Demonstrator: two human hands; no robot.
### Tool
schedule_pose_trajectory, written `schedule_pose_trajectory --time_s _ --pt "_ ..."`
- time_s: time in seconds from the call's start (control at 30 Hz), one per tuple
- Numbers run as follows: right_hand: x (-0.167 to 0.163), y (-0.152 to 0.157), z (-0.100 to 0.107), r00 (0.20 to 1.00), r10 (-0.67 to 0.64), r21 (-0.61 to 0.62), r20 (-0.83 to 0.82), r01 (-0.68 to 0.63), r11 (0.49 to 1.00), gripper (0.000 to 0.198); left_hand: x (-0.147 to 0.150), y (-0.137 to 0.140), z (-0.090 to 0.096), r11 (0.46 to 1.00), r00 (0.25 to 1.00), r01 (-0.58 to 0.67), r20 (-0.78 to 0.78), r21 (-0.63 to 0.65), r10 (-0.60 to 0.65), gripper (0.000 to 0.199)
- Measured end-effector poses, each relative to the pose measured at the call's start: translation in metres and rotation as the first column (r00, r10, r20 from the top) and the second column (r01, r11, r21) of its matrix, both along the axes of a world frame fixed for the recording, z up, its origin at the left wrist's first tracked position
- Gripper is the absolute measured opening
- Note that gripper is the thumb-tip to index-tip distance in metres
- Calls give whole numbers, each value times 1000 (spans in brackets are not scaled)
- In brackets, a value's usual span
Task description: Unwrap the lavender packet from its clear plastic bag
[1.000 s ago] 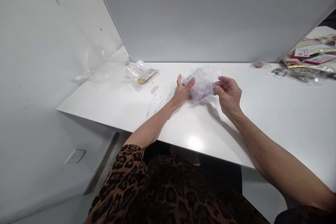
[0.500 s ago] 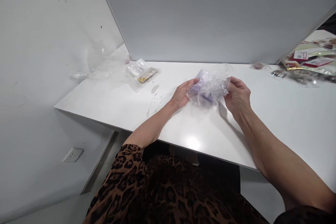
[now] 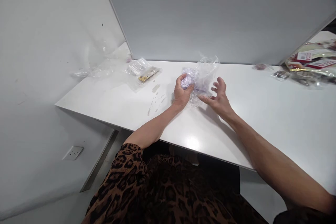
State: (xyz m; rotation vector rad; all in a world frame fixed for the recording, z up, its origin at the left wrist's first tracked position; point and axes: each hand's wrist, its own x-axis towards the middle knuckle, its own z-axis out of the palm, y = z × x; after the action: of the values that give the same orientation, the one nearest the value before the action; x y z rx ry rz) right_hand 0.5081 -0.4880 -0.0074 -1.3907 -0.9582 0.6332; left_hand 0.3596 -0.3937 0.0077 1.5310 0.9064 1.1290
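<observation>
My work surface is a white table (image 3: 262,119) set against a grey back panel (image 3: 210,14), with a white side panel (image 3: 52,42) on my left that carries a wall socket (image 3: 72,152) low down. At the far left corner of the table lie crumpled clear plastic bags (image 3: 105,68), and just beside them a clear packet with a gold-coloured strip (image 3: 145,72). At the far right lie a small dark wrapped item (image 3: 260,66) and, beyond it, a pile of red-and-white labelled packages (image 3: 312,63).

Clear bag (image 3: 203,77) w/ purple; leopard sleeve (image 3: 126,161); white table (image 3: 262,112).
</observation>
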Motion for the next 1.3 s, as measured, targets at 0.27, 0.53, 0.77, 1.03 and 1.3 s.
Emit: schedule_pose_trajectory --time_s 0.27,0.53,0.77,1.03,1.3 --pt "10 8 4 905 -96 116 -413 157 981 45 8 -2 5 912 953 140 303 -386 -17 59" --pt "37 1 22 798 -421 83 -432 500 862 23 1 11 13 882 936 77 337 -465 96 60" --pt "46 -20 49 701 -345 417 624 75 906 52 -8 13 14 921 968 236 163 -309 -193 54" --pt "41 -14 36 769 101 12 631 -139 990 23 -18 18 21 662 797 571 135 -485 -589 48" --pt "38 2 23 961 -210 2 -179 214 977 34 -15 11 21 565 765 600 199 -566 -613 96"
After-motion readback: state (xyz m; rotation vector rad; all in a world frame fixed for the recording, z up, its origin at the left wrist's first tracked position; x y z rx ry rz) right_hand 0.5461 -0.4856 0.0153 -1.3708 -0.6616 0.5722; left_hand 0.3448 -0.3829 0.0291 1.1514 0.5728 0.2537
